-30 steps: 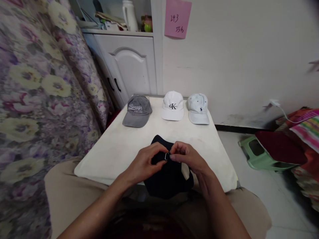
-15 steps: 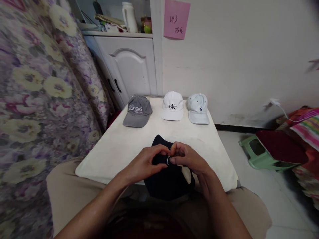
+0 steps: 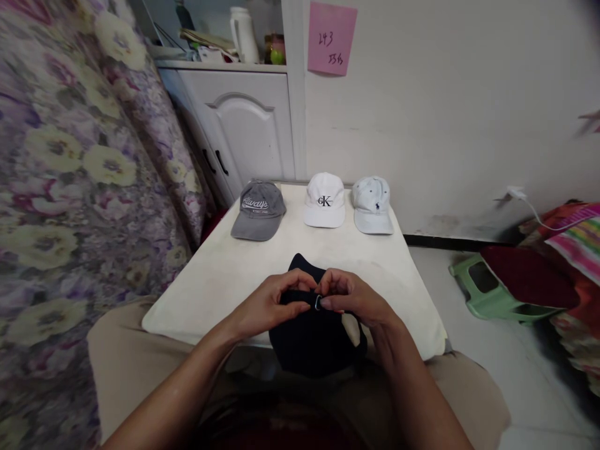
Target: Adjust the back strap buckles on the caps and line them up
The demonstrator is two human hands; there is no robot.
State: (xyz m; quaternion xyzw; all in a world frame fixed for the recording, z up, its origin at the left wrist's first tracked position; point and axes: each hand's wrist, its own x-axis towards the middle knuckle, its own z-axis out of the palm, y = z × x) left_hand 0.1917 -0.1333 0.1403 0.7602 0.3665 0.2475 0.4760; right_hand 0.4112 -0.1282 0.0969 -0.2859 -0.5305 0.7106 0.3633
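Note:
A dark navy cap (image 3: 313, 337) lies at the near edge of the white table (image 3: 220, 275), partly hanging over it toward my lap. My left hand (image 3: 267, 306) pinches the cap's back strap from the left. My right hand (image 3: 356, 299) pinches the strap from the right, at a small metal buckle (image 3: 318, 302) between my fingertips. Both hands are closed on the strap. The cap's brim points away from me.
Three caps sit in a row at the table's far edge: a grey one (image 3: 257, 209), a white one (image 3: 324, 200) and a pale blue one (image 3: 373, 205). A floral couch (image 3: 79, 175) runs along the left. A green stool (image 3: 487, 287) stands on the floor to the right.
My hands and the buckle have shifted slightly lower and nearer on the cap; my left fingers slid a little along the strap. The three far caps have not moved.

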